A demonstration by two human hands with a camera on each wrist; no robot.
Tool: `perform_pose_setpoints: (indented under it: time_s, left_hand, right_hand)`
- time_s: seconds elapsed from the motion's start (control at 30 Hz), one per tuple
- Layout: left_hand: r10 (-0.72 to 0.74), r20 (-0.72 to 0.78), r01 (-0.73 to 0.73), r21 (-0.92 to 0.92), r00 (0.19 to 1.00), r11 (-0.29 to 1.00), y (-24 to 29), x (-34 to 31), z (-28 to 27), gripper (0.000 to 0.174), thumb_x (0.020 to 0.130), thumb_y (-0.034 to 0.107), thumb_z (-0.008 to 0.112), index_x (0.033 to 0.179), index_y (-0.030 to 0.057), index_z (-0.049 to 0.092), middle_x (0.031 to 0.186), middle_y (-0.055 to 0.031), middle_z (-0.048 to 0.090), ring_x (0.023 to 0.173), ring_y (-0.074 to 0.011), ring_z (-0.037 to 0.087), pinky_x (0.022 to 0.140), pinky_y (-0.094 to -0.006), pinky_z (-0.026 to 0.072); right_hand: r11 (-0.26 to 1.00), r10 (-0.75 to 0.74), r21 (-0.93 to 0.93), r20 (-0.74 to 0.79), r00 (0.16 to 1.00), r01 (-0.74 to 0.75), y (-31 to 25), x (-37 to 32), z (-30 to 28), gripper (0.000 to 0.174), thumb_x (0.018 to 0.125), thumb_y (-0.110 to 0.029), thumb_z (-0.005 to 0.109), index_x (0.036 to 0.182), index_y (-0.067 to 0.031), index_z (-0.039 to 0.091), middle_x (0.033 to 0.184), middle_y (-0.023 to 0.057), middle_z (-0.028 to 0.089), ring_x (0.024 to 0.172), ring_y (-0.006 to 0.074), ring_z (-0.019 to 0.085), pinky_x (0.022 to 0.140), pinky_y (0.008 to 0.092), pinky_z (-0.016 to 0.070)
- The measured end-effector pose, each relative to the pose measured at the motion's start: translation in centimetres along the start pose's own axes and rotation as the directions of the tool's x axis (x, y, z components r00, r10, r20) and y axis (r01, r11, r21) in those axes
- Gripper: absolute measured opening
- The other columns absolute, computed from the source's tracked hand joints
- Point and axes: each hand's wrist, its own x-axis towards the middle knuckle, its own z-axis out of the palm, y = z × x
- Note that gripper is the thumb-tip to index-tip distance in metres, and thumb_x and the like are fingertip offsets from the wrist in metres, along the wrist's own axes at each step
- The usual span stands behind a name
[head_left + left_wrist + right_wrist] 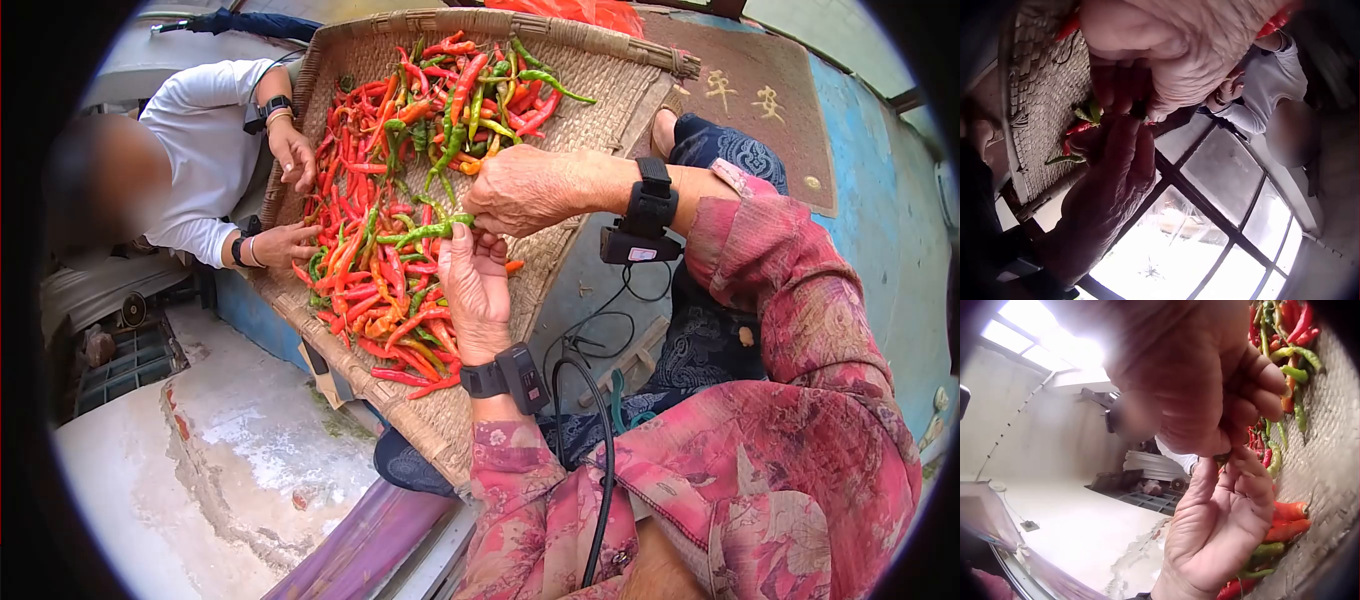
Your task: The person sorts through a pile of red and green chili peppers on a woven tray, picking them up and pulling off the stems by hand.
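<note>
My left hand (pixel 475 290) pinches a green chili pepper (pixel 428 232) between thumb and fingers, above the heap of chilies. At one end of this pepper the fingertips of my right hand (pixel 530 190) are curled and pinching, right against the left thumb tip. The right wrist view has both hands meeting there, with only a small dark green bit of the pepper (pixel 1222 457) showing; the rest is hidden by fingers. Below lies a large pile of red chilies (pixel 355 205) mixed with green and orange ones, on a woven tray (pixel 610 85).
Across the tray sits another person in a white top (pixel 205 130), both hands at the pile's edge. A black cable (pixel 600 400) hangs from my wrist bands past my lap. A brown mat (pixel 750 110) lies beyond the tray, and a red plastic bag (pixel 580 14) at its far edge.
</note>
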Motion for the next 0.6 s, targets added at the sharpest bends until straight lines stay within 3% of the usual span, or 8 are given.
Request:
perform_pose_setpoints:
  time_s: [0.13,0.27,0.37,0.4,0.47,0.5,0.53,0.6]
  left_hand:
    - [0.134,0.000,-0.134,-0.037,0.991,0.990,-0.3,0.1,-1.0,0.019,0.086,0.018,0.062,0.097,0.0049,0.056,0.087,-0.0036,0.059,0.075,-0.0122,0.054,0.070,-0.0257,0.0472]
    - [0.407,-0.226,-0.451,-0.195,0.885,0.871,2.1,1.4,-2.3,0.036,0.089,0.036,0.056,0.102,0.0028,0.058,0.094,-0.0048,0.062,0.081,-0.0144,0.058,0.077,-0.0277,0.0482]
    - [0.245,-0.025,-0.244,-0.224,0.969,0.943,2.4,2.2,-3.2,0.038,0.088,0.038,0.056,0.102,0.0029,0.058,0.096,-0.0045,0.062,0.081,-0.0137,0.057,0.076,-0.0271,0.0478]
    - [0.158,-0.116,-0.173,-0.136,0.981,0.975,1.9,2.5,-2.1,0.035,0.088,0.035,0.057,0.103,0.0033,0.057,0.095,-0.0046,0.062,0.079,-0.0131,0.056,0.073,-0.0271,0.0474]
    - [0.120,-0.095,-0.081,0.339,0.988,0.937,0.6,3.2,-0.2,0.023,0.087,0.022,0.060,0.102,0.0046,0.057,0.091,-0.0047,0.060,0.077,-0.0127,0.056,0.069,-0.0284,0.0469]
    - [0.160,-0.051,-0.100,0.589,0.986,0.802,-0.2,4.1,0.5,0.022,0.085,0.017,0.062,0.102,0.0045,0.057,0.089,-0.0058,0.060,0.076,-0.0134,0.056,0.068,-0.0291,0.0467]
    - [0.311,0.073,-0.228,0.835,0.948,0.501,-0.9,5.0,0.5,0.023,0.082,0.015,0.063,0.100,0.0035,0.056,0.087,-0.0084,0.059,0.075,-0.0176,0.057,0.067,-0.0321,0.0464]
    - [0.439,0.436,-0.414,0.898,0.786,-0.151,-1.8,6.6,0.7,0.025,0.075,0.010,0.066,0.094,0.0007,0.054,0.081,-0.0157,0.057,0.074,-0.0315,0.057,0.067,-0.0419,0.0445]
  right_hand:
    - [0.999,0.050,-0.024,0.063,0.997,-0.049,0.4,-0.8,0.7,0.017,0.077,-0.018,0.056,0.072,-0.0017,0.055,0.061,0.0157,0.057,0.060,0.0332,0.060,0.053,0.0409,0.0485]
    - [0.989,0.137,-0.051,-0.061,0.989,-0.140,1.8,-1.7,-1.3,0.012,0.076,-0.011,0.056,0.075,0.0001,0.054,0.062,0.0154,0.058,0.062,0.0325,0.061,0.053,0.0411,0.0479]
    - [0.981,0.171,-0.073,-0.137,0.976,-0.182,2.0,-2.1,-2.3,0.011,0.076,-0.009,0.056,0.076,0.0014,0.054,0.063,0.0156,0.058,0.062,0.0317,0.062,0.052,0.0406,0.0477]
    - [0.975,0.196,-0.079,-0.122,0.973,-0.207,2.1,-2.2,-2.6,0.011,0.076,-0.009,0.056,0.076,0.0014,0.054,0.063,0.0157,0.058,0.063,0.0317,0.062,0.052,0.0406,0.0478]
    - [0.971,0.211,-0.087,-0.139,0.968,-0.224,2.1,-2.4,-2.6,0.010,0.075,-0.008,0.056,0.075,0.0014,0.055,0.063,0.0156,0.059,0.064,0.0316,0.062,0.053,0.0403,0.0483]
    - [0.970,0.213,-0.087,-0.136,0.968,-0.226,2.0,-2.5,-2.5,0.010,0.075,-0.008,0.056,0.075,0.0014,0.055,0.063,0.0156,0.059,0.064,0.0316,0.062,0.053,0.0403,0.0483]
    - [0.975,0.200,-0.066,-0.155,0.967,-0.212,2.0,-2.5,-2.6,0.010,0.075,-0.008,0.056,0.075,0.0013,0.055,0.063,0.0155,0.059,0.064,0.0316,0.062,0.054,0.0403,0.0485]
    - [0.975,0.205,-0.048,-0.162,0.965,-0.215,2.3,-2.4,-2.6,0.011,0.073,-0.011,0.057,0.076,-0.0010,0.060,0.065,0.0150,0.060,0.065,0.0316,0.063,0.056,0.0417,0.0500]
